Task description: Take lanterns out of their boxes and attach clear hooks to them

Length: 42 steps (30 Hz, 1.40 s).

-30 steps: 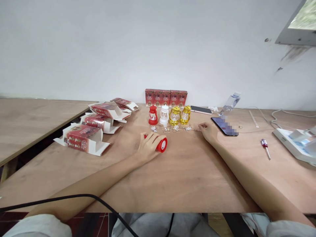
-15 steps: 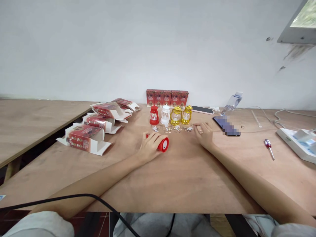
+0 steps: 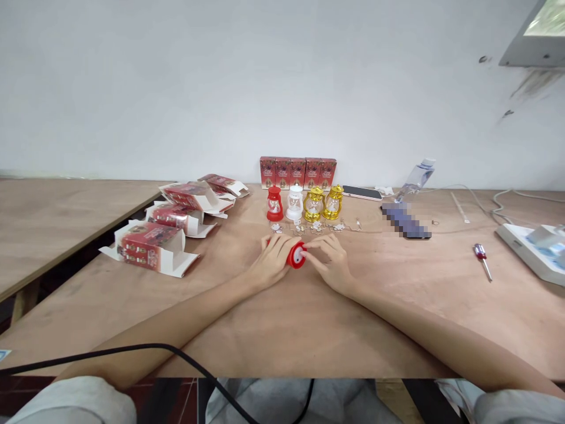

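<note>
My left hand is wrapped round a red lantern lying on its side, its round base with a white centre turned to the right. My right hand reaches that base with thumb and forefinger bent in a pinch; anything between the fingertips is too small to make out. Beyond the hands stand an upright red lantern, a white lantern and two gold lanterns, one gold lantern beside another gold lantern. In front of them lie small wire pieces with white bits.
Several red boxes stand against the wall. Opened cartons lie at the left. Rightward are a phone, a dark pixelated phone, a tilted bottle, a screwdriver and a power strip. A black cable crosses in front.
My right hand has moved left from the small pieces at the right end of the row to the lantern's base. My left hand keeps its hold on the lantern.
</note>
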Available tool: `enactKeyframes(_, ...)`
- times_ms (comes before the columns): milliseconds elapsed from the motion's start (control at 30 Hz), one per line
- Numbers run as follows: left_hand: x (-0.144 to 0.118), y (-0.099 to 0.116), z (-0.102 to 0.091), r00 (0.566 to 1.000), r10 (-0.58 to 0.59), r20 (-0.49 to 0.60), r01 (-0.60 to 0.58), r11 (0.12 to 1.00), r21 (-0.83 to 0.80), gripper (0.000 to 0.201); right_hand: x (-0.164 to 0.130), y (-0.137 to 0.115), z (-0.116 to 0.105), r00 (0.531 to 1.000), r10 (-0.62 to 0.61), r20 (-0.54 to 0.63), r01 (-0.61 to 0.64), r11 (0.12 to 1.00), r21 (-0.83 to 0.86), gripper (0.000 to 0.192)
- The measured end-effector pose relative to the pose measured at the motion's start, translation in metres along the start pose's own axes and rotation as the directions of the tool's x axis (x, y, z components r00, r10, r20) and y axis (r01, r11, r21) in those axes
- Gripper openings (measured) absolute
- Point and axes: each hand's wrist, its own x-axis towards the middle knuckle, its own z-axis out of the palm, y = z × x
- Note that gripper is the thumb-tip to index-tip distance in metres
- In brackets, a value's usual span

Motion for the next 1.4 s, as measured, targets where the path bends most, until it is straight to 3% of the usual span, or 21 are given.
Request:
enactKeyframes(200,0.0,0.003,-0.003,0.997,0.013,-0.076,-0.004,0.993,0.118,0.038,0.002,-0.005,0.0,0.998,0.057,-0.013,-0.056,0.997,0.06,0.008)
enactKeyframes(367,0.001,0.005,-0.004,0.988,0.06,-0.143,-0.03,0.979,0.202,0.032,-0.001,-0.011,0.004,0.979,0.199,0.049,-0.205,0.959,0.196,0.014)
enactKeyframes(567,0.001,0.008,-0.007,0.976,0.13,-0.176,-0.07,0.949,0.308,0.026,-0.001,-0.007,0.008,0.874,0.405,0.27,-0.486,0.745,0.457,0.027)
enactKeyframes(767,0.001,0.01,-0.006,0.968,0.158,-0.192,-0.066,0.908,0.414,0.024,0.0,-0.005,0.011,0.794,0.485,0.367,-0.608,0.608,0.51,0.031)
enactKeyframes(1000,0.002,0.014,-0.002,0.977,0.124,-0.171,-0.015,0.847,0.532,0.021,-0.001,-0.003,0.018,0.757,0.51,0.408,-0.652,0.555,0.517,0.036)
enactKeyframes(1400,0.005,0.022,-0.006,0.969,0.1,-0.224,0.053,0.807,0.588,0.017,0.003,-0.009,0.019,0.781,0.479,0.401,-0.623,0.551,0.555,0.036)
